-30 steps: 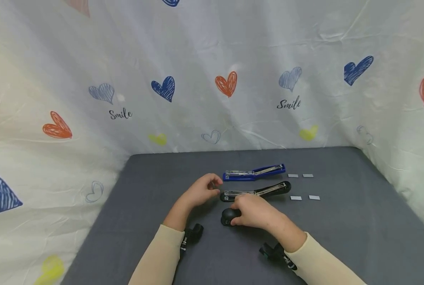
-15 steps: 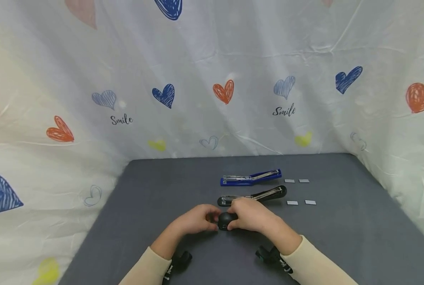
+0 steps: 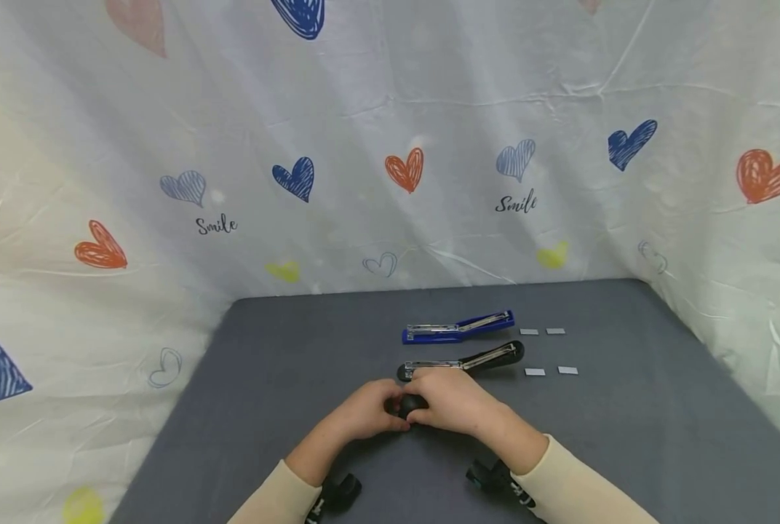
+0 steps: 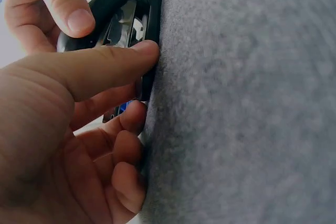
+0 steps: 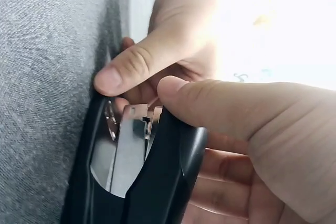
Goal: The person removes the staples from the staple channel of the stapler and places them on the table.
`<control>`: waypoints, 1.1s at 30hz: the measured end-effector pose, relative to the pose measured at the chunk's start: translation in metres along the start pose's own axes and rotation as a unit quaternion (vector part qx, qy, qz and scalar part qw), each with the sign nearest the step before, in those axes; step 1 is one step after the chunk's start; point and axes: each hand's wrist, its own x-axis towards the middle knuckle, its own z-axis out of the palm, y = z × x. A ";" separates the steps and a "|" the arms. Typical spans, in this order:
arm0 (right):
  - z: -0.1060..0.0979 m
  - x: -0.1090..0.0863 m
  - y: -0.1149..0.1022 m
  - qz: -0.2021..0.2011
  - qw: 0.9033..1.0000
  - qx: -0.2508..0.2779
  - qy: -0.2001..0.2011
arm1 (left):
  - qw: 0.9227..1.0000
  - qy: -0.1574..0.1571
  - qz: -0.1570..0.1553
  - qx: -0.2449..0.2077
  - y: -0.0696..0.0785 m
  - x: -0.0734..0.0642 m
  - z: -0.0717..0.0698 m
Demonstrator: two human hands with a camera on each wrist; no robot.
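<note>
A black stapler [image 3: 412, 405] sits on the grey table between my two hands, its front end toward my left. My right hand [image 3: 455, 399] grips its upper arm, the thumb lying along the near side in the right wrist view. With thumb and fingers my left hand [image 3: 364, 410] pinches the front end of the base [image 5: 97, 114]. A gap shows between the base and the metal magazine [image 5: 128, 150]. Just beyond my right hand lies a second black stapler [image 3: 495, 356], opened out flat. Behind it is a blue stapler [image 3: 436, 336], likewise opened out.
Small pale strips lie in two pairs to the right of the opened staplers: a far strip [image 3: 556, 331] and a near strip [image 3: 568, 370] among them. A white curtain [image 3: 337, 109] printed with hearts hangs behind the grey table [image 3: 626, 437].
My left hand has come from beside the opened black stapler down to the front end of the held one and taken hold of it. My right hand has kept its grip.
</note>
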 end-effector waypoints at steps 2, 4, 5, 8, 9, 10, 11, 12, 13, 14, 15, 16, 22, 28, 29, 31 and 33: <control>-0.001 -0.001 0.001 0.005 1.000 0.006 -0.002 | 1.000 -0.001 -0.001 0.000 -0.001 0.001 0.002; -0.004 -0.001 0.002 0.012 1.000 0.016 -0.006 | 1.000 -0.002 0.003 -0.006 -0.001 0.002 0.003; -0.007 -0.002 0.003 0.016 1.000 0.021 -0.008 | 1.000 -0.003 0.002 -0.008 -0.001 0.002 0.003; -0.015 -0.005 0.005 0.024 0.999 0.041 -0.010 | 1.000 -0.006 0.004 -0.019 -0.001 0.004 0.004; -0.019 -0.006 0.006 0.025 0.999 0.047 -0.010 | 1.000 -0.007 0.005 -0.024 -0.001 0.005 0.004; -0.023 -0.008 0.006 0.027 0.998 0.053 -0.011 | 1.000 -0.008 0.003 -0.025 -0.001 0.006 0.004; -0.027 -0.009 0.007 0.029 0.998 0.057 -0.011 | 1.000 -0.010 0.002 -0.024 0.000 0.007 0.004; -0.031 -0.011 0.008 0.030 0.998 0.059 -0.011 | 1.000 -0.010 0.004 -0.024 0.000 0.007 0.004; -0.035 -0.013 0.009 0.033 0.997 0.064 -0.013 | 1.000 -0.010 0.005 -0.020 0.000 0.008 0.004; -0.040 -0.015 0.009 0.037 0.997 0.067 -0.015 | 1.000 -0.010 0.008 -0.017 0.000 0.009 0.003; -0.045 -0.017 0.010 0.042 0.997 0.067 -0.016 | 1.000 -0.009 0.010 -0.014 0.001 0.010 0.002; -0.049 -0.019 0.011 0.048 0.996 0.068 -0.017 | 1.000 -0.008 0.012 -0.010 0.000 0.011 0.002; -0.076 -0.033 0.017 0.087 0.992 0.087 -0.022 | 1.000 -0.004 0.027 -0.013 0.001 0.013 0.001; -0.092 -0.043 0.024 0.123 0.981 0.144 -0.046 | 1.000 -0.008 0.024 -0.015 -0.002 0.010 0.000; -0.095 -0.045 0.025 0.132 0.978 0.154 -0.052 | 1.000 -0.011 0.018 -0.015 -0.002 0.009 -0.001; -0.100 -0.049 0.026 0.152 0.971 0.173 -0.064 | 1.000 -0.013 0.012 -0.015 -0.004 0.008 -0.001; -0.105 -0.054 0.028 0.172 0.965 0.186 -0.073 | 1.000 -0.016 0.014 -0.017 -0.005 0.007 -0.001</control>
